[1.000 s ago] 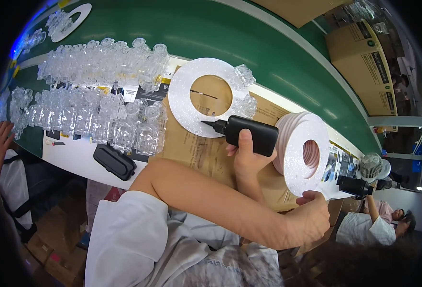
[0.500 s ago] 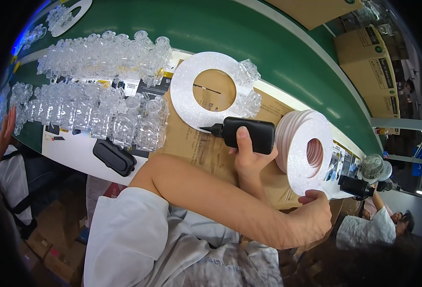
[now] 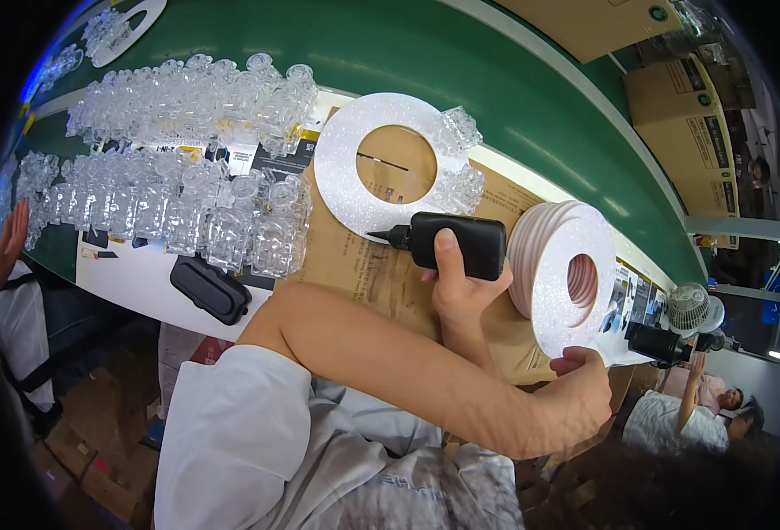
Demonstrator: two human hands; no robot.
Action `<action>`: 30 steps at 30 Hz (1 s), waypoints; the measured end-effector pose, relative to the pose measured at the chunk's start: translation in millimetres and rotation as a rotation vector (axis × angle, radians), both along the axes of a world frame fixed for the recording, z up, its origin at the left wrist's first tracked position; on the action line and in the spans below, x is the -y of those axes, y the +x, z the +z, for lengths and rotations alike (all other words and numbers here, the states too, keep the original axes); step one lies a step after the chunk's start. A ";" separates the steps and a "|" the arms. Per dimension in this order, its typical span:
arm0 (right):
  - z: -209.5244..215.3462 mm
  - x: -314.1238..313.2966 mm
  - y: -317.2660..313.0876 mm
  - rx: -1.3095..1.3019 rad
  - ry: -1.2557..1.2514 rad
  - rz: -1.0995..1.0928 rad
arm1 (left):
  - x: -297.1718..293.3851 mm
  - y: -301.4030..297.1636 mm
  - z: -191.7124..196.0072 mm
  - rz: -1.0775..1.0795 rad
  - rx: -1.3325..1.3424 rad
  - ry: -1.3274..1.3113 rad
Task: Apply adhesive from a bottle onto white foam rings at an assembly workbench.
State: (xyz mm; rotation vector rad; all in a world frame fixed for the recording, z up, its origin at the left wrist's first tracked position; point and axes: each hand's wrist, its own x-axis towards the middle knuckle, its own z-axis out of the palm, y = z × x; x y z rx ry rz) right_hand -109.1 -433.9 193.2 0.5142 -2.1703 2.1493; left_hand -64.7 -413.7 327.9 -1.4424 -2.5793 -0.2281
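The grip of the right hand [image 3: 465, 296] is clamped round a black bottle [image 3: 462, 244], its nozzle pointing left at the near edge of a flat white ring [image 3: 340, 189], which lies on brown cardboard [image 3: 354, 278]; contact there cannot be confirmed. The left hand [image 3: 577, 394], crossed over to the right, has curled fingers at the near edge of a stack of rings [image 3: 551, 309]; whether they pinch it cannot be told. Left on the worktop [image 3: 513, 124] stand two rows of clear pieces [image 3: 147, 205], a black case [image 3: 210, 289] nearer.
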 end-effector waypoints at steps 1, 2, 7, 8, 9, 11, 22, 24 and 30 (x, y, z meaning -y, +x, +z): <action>-0.2 -1.0 -0.4 -0.004 0.009 0.009 | 0.2 -0.1 0.3 0.000 0.000 0.001; -0.6 -1.8 -0.6 -0.008 0.017 0.018 | 0.3 -0.3 0.6 -0.007 -0.002 -0.004; -3.2 -5.1 5.1 0.009 0.018 -0.096 | -0.3 0.7 0.4 -0.007 -0.003 0.006; -3.7 -7.4 7.1 0.016 0.032 -0.165 | 0.2 1.1 0.3 -0.011 -0.007 0.011; -4.8 -11.3 8.4 0.014 0.035 -0.165 | 0.6 1.4 0.1 -0.015 -0.011 0.016; -6.5 -18.4 10.4 -0.155 0.123 -0.198 | 2.9 2.0 1.7 -0.031 -0.010 0.015; -0.3 -20.4 10.4 -0.343 0.141 -0.286 | -1.9 2.3 0.4 -0.014 -0.036 0.059; 5.4 -16.6 12.3 -0.301 0.118 -0.272 | -2.2 0.1 0.8 -0.049 -0.003 0.035; -0.2 -21.0 2.7 -0.443 0.156 -0.181 | -0.8 1.5 2.7 -0.057 0.004 0.019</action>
